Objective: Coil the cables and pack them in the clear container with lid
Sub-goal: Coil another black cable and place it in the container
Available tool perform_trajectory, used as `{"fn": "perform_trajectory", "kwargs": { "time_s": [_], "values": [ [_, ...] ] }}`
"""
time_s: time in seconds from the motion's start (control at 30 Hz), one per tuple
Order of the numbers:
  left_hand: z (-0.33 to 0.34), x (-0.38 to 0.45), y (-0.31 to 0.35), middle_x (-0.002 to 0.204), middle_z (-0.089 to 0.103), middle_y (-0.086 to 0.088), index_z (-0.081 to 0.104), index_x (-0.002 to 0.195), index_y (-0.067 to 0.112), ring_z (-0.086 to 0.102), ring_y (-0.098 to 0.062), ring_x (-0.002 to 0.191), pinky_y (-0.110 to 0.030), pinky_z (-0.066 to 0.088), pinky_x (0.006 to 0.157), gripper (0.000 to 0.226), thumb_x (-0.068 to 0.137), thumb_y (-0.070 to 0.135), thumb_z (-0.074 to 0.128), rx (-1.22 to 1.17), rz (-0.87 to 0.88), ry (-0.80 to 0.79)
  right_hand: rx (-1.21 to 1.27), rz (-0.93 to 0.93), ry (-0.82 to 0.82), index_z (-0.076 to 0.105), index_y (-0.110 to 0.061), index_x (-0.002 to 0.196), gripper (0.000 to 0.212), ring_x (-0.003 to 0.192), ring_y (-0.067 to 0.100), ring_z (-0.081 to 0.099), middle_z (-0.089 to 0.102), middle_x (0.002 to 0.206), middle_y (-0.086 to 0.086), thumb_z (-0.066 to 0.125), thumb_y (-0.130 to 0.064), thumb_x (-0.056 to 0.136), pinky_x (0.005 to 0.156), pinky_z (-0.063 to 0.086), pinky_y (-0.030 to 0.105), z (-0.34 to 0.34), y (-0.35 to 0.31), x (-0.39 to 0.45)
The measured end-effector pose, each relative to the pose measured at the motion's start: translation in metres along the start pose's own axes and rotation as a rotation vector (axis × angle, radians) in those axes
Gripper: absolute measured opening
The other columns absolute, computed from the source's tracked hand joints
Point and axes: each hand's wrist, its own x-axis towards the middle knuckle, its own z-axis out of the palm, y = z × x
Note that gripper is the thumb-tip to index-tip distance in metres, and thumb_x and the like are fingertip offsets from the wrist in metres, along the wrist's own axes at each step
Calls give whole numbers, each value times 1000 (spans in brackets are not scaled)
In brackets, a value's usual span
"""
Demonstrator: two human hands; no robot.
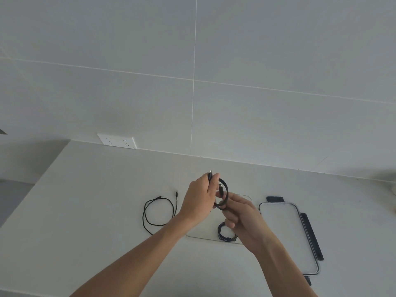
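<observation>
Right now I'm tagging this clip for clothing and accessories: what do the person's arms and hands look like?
Both forearms are bare all the way to the bottom edge of the picture; no sleeves show. The left hand and right hand wear no gloves, and no watch, bracelet, ring or marking can be seen on them.

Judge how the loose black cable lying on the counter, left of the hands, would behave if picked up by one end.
The loose black cable is thin and lies in slack, uneven loops, so it would probably hang limp and uncoil. It looks light for its length. Its free ends would likely swing and drag across the counter.
</observation>
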Motion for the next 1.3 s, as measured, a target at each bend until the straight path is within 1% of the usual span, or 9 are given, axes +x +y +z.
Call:
{"fn": "perform_trajectory", "kwargs": {
  "time_s": [0.17,0.27,0.33,0.5,0.63,0.77,0.9,1.17,1.3],
  "values": [
    [-1,0,0,67,58,2,54,83,8,57,-14,50,-15,39,39,42,108,38,40,-11,-57,24,-6,-60,-33,70,4,109,28,55,16,33,57,77,5,45,1,98,48,42,28,5,-9,-5],
    [-1,2,-3,74,66,-8,55,86,5,65,-20,51,-33,53,51,45,108,41,38,65,-37,-5,-249,-150,138,68,0,103,15,48,17,40,47,64,2,54,-6,99,51,48,34,16,-3,-3],
    [1,1,-6,81,70,-12,55,87,8,69,-21,53,-43,56,62,45,108,44,37,112,-32,-29,-427,-224,316,66,-12,102,8,42,20,53,56,71,2,61,-15,97,55,49,36,21,4,3],
    [5,0,-10,66,62,-5,52,79,20,67,-21,54,-48,59,64,40,108,43,37,106,-38,-31,-891,-464,475,54,-24,97,5,56,15,60,64,74,-10,58,-23,101,55,49,37,25,16,10],
    [8,-2,-16,66,63,-3,52,79,22,66,-24,60,-47,60,64,40,107,45,35,155,-30,-56,-1149,-655,594,67,-24,105,9,62,8,53,60,88,-19,58,-24,103,55,37,25,23,24,9],
    [11,-4,-21,80,69,-9,57,87,12,70,-22,57,-37,58,62,45,108,44,33,150,-64,-102,-837,-573,562,64,-35,103,9,72,6,64,68,102,-20,58,-29,103,63,46,26,26,25,4],
    [11,-5,-22,61,58,0,53,80,13,60,-14,46,-20,45,50,44,108,41,35,83,-69,-63,-319,-483,572,67,-25,98,5,79,18,74,77,90,-5,63,-22,100,74,59,38,32,14,-1],
    [6,4,-18,76,70,3,57,82,18,64,-16,57,-43,57,63,44,105,50,39,89,51,-88,-149,-275,429,74,-7,104,17,77,26,75,79,92,10,64,-21,101,66,63,38,21,3,7],
    [3,7,-23,62,64,10,56,79,15,62,-15,54,-46,57,64,47,103,52,41,119,46,-120,-200,-193,311,74,-3,104,16,75,21,72,76,98,19,66,-16,98,68,63,36,16,6,9]
  ]
}}
